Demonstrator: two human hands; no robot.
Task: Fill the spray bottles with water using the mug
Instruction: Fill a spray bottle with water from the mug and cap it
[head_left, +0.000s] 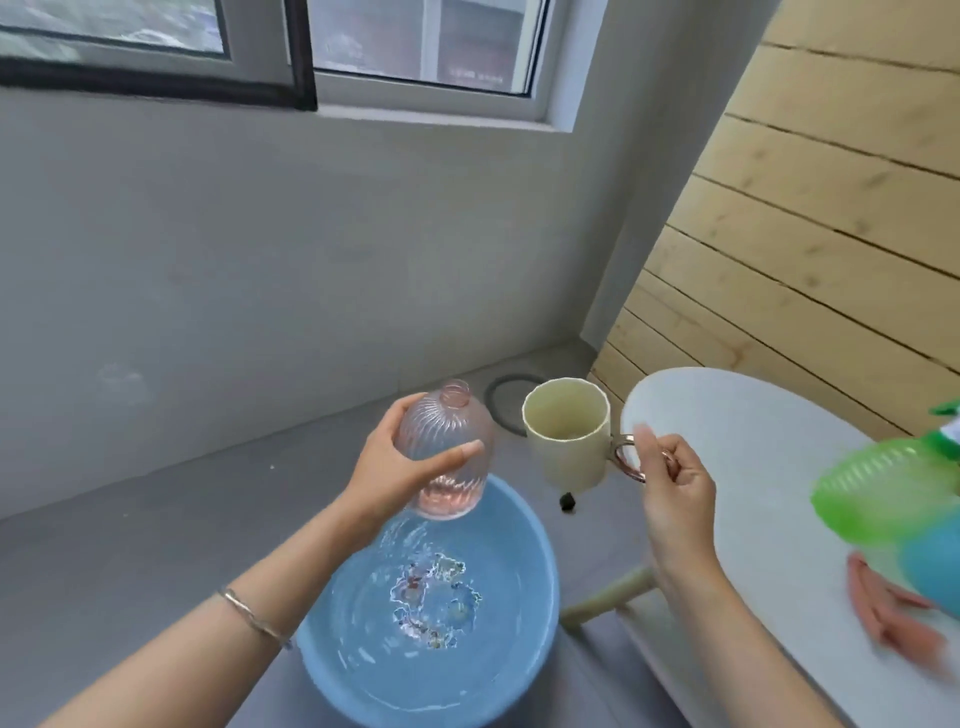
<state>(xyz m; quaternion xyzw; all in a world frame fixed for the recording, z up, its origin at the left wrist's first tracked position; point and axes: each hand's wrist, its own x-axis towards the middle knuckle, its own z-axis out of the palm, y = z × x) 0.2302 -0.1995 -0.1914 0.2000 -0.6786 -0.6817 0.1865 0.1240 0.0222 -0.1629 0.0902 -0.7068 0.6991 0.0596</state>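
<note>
Left grip (400, 467) wrapped round bottle (447, 441) mid-body, neck up, cap off, over basin (524, 525). Right grip (670, 483) pinches mug (569, 436) handle, mug just beside the neck. Bottle looks thin-walled, ribbed, probably wet and slick: I'd hold the waist, light squeeze.

Round white table (727, 447) on the right, pale wooden plank wall (831, 234) rising behind it; round grey floor drain (503, 401) below the plain grey wall (208, 260), white-framed window (415, 52) up top
</note>
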